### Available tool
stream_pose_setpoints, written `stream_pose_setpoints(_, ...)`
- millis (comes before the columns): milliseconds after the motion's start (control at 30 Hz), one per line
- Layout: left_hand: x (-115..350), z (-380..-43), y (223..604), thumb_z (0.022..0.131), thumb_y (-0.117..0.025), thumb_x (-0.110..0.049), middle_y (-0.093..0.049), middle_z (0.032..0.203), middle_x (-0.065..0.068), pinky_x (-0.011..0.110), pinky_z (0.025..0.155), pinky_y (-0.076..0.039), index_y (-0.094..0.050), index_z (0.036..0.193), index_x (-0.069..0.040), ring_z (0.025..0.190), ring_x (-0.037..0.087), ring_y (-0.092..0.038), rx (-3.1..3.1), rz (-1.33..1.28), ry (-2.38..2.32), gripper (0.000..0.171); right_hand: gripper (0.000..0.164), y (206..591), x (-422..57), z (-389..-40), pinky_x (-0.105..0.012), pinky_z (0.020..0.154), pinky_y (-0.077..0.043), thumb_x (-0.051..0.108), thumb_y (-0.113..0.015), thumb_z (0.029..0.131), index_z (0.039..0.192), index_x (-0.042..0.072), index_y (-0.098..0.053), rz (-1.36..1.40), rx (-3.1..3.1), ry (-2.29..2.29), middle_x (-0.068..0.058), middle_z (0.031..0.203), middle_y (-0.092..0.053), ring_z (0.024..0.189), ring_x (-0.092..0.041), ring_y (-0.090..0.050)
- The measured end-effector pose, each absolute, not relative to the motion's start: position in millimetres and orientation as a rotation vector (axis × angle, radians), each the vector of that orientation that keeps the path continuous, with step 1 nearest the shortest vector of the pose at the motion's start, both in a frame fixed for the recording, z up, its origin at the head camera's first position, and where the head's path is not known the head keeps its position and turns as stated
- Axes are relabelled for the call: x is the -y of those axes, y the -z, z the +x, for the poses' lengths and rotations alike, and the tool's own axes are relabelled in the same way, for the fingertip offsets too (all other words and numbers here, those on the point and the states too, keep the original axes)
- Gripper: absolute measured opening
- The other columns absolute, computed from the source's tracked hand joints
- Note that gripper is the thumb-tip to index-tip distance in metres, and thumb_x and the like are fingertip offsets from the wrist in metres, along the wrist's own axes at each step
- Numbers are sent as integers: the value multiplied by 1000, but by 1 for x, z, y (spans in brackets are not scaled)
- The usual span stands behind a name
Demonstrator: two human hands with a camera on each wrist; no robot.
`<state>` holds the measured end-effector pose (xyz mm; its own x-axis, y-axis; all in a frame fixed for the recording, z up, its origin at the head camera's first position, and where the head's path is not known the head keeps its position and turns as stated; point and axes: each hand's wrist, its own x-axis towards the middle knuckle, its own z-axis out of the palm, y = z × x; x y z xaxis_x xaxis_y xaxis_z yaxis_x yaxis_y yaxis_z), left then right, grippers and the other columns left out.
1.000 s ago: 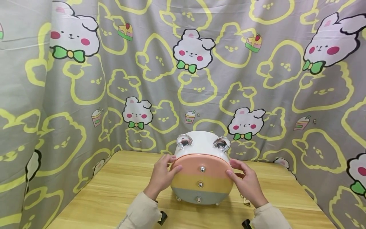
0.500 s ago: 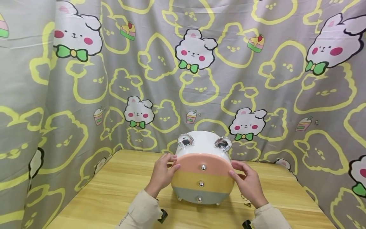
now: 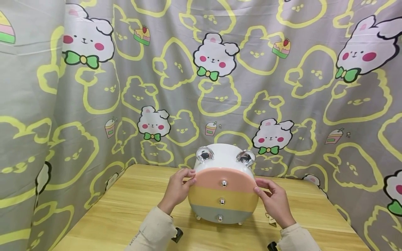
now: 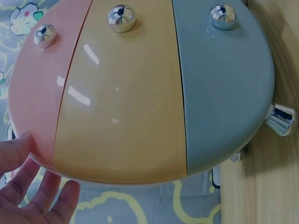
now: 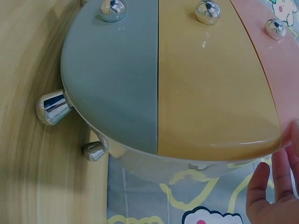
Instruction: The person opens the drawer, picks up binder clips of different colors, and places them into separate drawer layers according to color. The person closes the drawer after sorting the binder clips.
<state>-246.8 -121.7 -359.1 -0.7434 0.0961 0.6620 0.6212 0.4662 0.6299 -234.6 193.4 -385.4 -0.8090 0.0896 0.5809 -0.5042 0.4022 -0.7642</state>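
Observation:
A small rounded drawer cabinet [image 3: 223, 152] stands on the table, white-bodied, with two silvery ear-like ornaments on top. Its front has a pink drawer [image 3: 208, 179], a yellow drawer [image 3: 207, 197] and a grey-blue drawer [image 3: 205, 212], each with a silver knob; the fronts sit flush. My left hand [image 3: 176, 188] is at the upper left side, thumb by the pink drawer's edge and fingers loosely bent along the side. Mirroring it, my right hand [image 3: 276, 200] touches the upper right edge with thumb and fingertips. In the left wrist view, silver feet [image 4: 281, 120] support the cabinet.
A wooden table [image 3: 125, 205] carries the cabinet. Near my right wrist lies a small pale gold-edged object [image 3: 272, 220]. Black wrist straps [image 3: 177, 235] show under both sleeves. A patterned curtain [image 3: 176, 83] hangs around the table's back and sides.
The pink drawer has slid slightly inward, and the thin gap along its top edge has closed. My thumbs have eased outward towards the cabinet's sides.

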Motion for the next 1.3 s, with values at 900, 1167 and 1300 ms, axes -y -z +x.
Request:
stream_pose_setpoints(900,121,-275,336,87,-71,-37,-35,150,14,62,101,-31,-44,146,-20,132,38,-37,2446,-939,1136,67,46,403,-161,-225,-30,60,-51,7,-62,95,138,3,-47,1208,2453,-1620,-21,110,-61,69,-12,-60)
stream_pose_setpoints(1167,119,-280,340,94,-65,-32,-31,154,14,57,102,-33,-41,149,-20,132,38,-38,2483,-943,1204,61,55,413,-146,-233,-39,65,-56,4,-60,95,146,5,-39,1295,2457,-1769,-29,125,-53,75,-26,-66)
stream_pose_setpoints(1300,118,-280,341,95,-64,-31,-34,151,13,56,100,-35,-40,149,-20,128,36,-42,2485,-948,1231,60,57,415,-142,-234,-37,65,-56,3,-61,95,146,1,-37,1314,2416,-1798,-32,127,-53,75,-28,-67)
